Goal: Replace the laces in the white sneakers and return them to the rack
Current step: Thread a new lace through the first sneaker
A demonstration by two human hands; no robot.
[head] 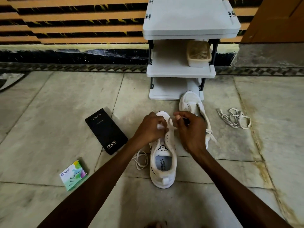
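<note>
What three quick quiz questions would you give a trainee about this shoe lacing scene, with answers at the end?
1. True or false: the near sneaker is already laced up to its top eyelets.
2. What do the left hand and right hand both pinch? A, the white lace. B, a black box. C, a green packet.
3. Fill in: the container sits on the ____ shelf of the rack.

Key: 1 false, its upper eyelets show empty. 2 A. 3 middle.
</note>
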